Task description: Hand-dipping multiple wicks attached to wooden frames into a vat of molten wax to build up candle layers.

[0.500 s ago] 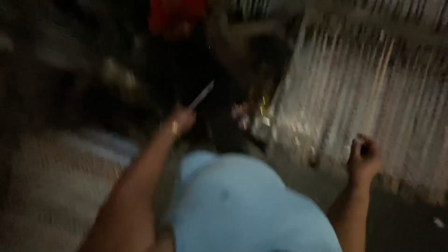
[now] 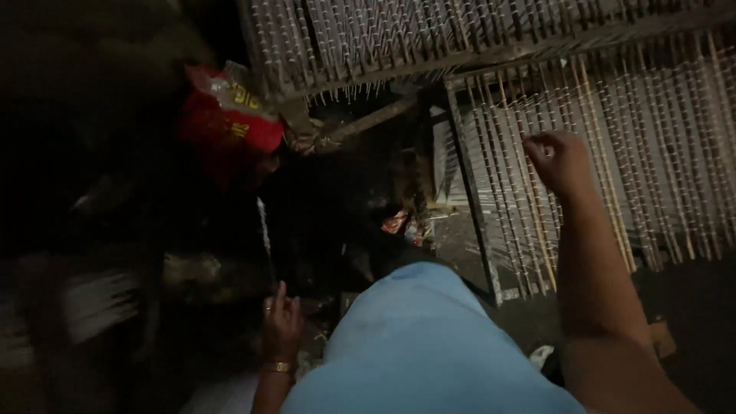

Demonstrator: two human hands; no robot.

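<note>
With the right hand (image 2: pixel 558 159) pinching one thin pale stick on the metal-framed rack (image 2: pixel 475 192), the loosely spread left hand (image 2: pixel 280 326) should probably stay clear.

A dim, cramped small workshop, by the look of it: metal-framed racks (image 2: pixel 491 46) packed with rows of thin pale sticks (image 2: pixel 659 153) fill the upper right of the frame, a red printed bag (image 2: pixel 226 123) sits upper left, and scraps litter the dark floor (image 2: pixel 690 307).
</note>
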